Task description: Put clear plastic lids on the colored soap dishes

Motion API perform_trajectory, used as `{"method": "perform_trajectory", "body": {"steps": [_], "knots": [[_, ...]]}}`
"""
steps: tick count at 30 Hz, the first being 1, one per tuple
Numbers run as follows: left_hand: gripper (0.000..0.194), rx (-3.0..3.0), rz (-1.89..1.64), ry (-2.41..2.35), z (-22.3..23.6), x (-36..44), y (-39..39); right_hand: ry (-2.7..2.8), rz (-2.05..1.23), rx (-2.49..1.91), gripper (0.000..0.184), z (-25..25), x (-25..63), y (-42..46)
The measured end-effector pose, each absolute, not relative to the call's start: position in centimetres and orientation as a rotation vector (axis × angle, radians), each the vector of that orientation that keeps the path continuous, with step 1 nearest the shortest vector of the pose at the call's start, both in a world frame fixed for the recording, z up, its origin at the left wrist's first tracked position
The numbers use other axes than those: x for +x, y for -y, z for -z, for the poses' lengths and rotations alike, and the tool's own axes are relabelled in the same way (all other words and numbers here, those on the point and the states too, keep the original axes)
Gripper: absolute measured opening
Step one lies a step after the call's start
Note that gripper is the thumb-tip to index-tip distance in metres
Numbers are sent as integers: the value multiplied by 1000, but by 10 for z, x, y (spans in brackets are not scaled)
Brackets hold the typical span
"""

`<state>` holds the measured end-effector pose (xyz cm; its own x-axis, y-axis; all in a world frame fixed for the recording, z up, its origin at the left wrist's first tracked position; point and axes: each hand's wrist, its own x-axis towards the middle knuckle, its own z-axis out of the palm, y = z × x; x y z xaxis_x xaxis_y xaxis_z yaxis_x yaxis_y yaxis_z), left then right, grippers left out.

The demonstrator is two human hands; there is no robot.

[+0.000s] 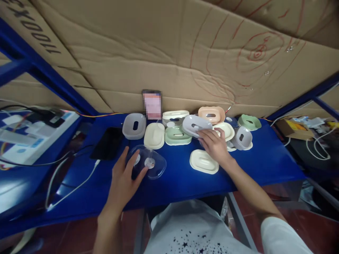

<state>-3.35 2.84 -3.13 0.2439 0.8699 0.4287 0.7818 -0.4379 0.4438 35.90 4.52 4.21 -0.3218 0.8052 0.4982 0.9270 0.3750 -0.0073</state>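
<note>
My left hand (127, 176) has its fingers spread over a clear plastic tray (159, 168), which lies on the table and carries two round discs that look like suction cups. Its fingertips touch the tray's left part. Further right, my right hand (215, 144) grips the lower right edge of a grey oval dish (193, 123) with a slot in its bottom; the thumb is hidden. This dish overlaps a green slotted dish (178, 135). Just below my right hand lies a cream oval piece (203, 161) with a raised middle. A cream lid-like piece (155, 135) is between the hands.
Along the back stand a grey dish (134, 126), an orange dish (211, 115), a green dish (249, 122) and a grey cup-like dish (243, 138). A phone (107, 144) with a white cable lies left. A blurred-out screen (153, 105) leans on the cardboard wall (159, 53).
</note>
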Motion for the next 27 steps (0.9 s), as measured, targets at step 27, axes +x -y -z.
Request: {"method": "perform_trajectory", "body": {"steps": [27], "knots": [[11,2455,-1141,-1547,-8,85,15,1994,-25,-1456,48,24,397,98]]}}
